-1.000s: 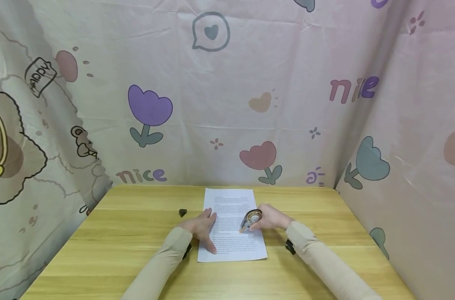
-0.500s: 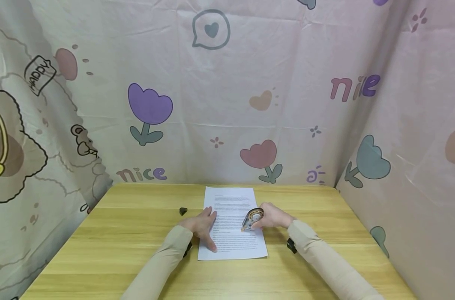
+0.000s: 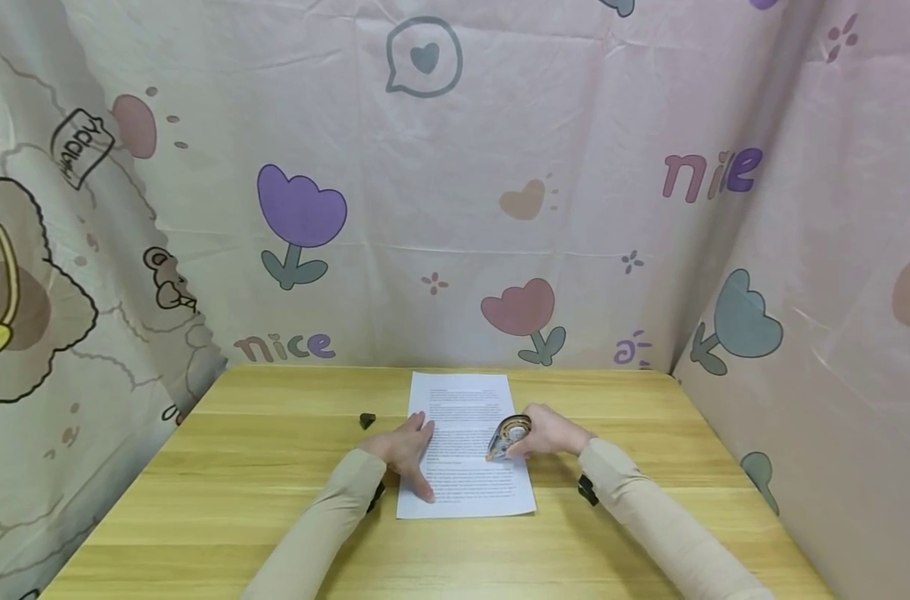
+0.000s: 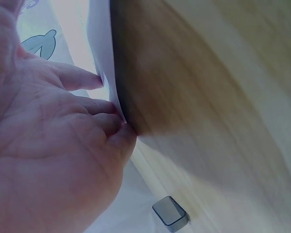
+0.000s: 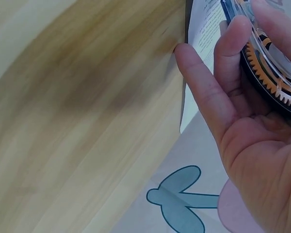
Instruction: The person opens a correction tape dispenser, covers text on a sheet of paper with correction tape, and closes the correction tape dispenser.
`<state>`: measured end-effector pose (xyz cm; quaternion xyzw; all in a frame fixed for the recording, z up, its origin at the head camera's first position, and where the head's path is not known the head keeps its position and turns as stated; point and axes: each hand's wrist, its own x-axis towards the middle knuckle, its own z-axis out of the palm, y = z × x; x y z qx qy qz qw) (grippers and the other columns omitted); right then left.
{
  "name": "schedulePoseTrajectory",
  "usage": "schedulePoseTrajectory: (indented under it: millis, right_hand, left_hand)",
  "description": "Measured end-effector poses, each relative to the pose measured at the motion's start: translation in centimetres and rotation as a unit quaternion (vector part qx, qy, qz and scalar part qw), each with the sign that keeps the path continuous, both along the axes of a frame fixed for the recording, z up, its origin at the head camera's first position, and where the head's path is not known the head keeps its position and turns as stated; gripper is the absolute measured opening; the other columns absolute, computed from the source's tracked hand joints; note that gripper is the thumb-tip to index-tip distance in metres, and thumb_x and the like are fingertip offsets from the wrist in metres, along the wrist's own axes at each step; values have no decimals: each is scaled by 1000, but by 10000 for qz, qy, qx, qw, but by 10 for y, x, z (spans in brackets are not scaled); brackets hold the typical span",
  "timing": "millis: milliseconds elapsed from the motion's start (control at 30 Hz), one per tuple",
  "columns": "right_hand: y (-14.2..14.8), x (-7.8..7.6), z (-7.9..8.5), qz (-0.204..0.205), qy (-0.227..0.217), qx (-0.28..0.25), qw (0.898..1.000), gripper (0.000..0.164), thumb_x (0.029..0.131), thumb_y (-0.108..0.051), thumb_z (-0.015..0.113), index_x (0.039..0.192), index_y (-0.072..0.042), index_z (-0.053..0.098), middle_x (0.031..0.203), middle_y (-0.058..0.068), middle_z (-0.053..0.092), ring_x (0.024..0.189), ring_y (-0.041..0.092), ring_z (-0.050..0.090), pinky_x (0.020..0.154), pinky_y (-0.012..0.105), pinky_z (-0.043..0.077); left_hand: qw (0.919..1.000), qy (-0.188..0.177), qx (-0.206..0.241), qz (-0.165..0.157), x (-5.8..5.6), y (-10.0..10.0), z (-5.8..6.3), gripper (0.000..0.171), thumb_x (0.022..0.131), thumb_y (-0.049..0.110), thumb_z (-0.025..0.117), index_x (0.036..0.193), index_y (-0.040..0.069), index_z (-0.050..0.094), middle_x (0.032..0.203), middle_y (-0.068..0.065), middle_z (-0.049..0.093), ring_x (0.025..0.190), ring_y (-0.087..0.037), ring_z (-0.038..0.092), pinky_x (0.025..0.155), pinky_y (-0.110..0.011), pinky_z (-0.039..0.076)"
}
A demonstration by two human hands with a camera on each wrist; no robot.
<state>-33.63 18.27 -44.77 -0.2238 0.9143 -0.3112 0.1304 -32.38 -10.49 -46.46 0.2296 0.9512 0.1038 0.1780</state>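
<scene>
A printed sheet of paper (image 3: 466,382) lies on the wooden table. My left hand (image 3: 406,454) rests on its left side with fingers and thumb spread; the left wrist view shows fingertips at the sheet's edge. My right hand (image 3: 551,431) grips a correction tape dispenser (image 3: 511,435), clear with a dark rim. Its tip points down and left at the paper, among the text lines right of the middle. In the right wrist view, an orange gear wheel (image 5: 269,73) shows inside the dispenser, and one finger reaches down by the sheet's right edge. The tip is out of sight there.
A small dark cap-like piece (image 3: 367,421) lies on the table (image 3: 275,467) left of the paper; the left wrist view shows it as a small block (image 4: 170,213). A patterned curtain (image 3: 425,208) hangs behind the table and along both sides.
My right hand has moved the correction tape dispenser slightly to the right across the sheet. My left hand keeps its place on the paper. The head view has tilted slightly.
</scene>
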Motion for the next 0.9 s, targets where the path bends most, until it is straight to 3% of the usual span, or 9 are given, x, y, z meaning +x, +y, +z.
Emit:
schedulePoseTrajectory:
  millis: [533,900]
  right_hand:
    - [8,-1,1,166,34,54,9998,17,68,-20,79,74,-11,65,60,0,64,54,24,61,44,27,47]
    - [13,-2,-2,51,-47,-63,10000,19,67,-20,79,76,-11,65,64,-2,64,56,22,62,50,34,52]
  left_hand:
    - [10000,12,79,-42,3,0,4,131,46,57,81,144,1,15,148,-22,3,136,-32,4,110,-42,11]
    - [9999,-50,130,18,2,-1,1,132,45,59,81,144,3,14,149,-21,2,136,-30,3,110,-42,10]
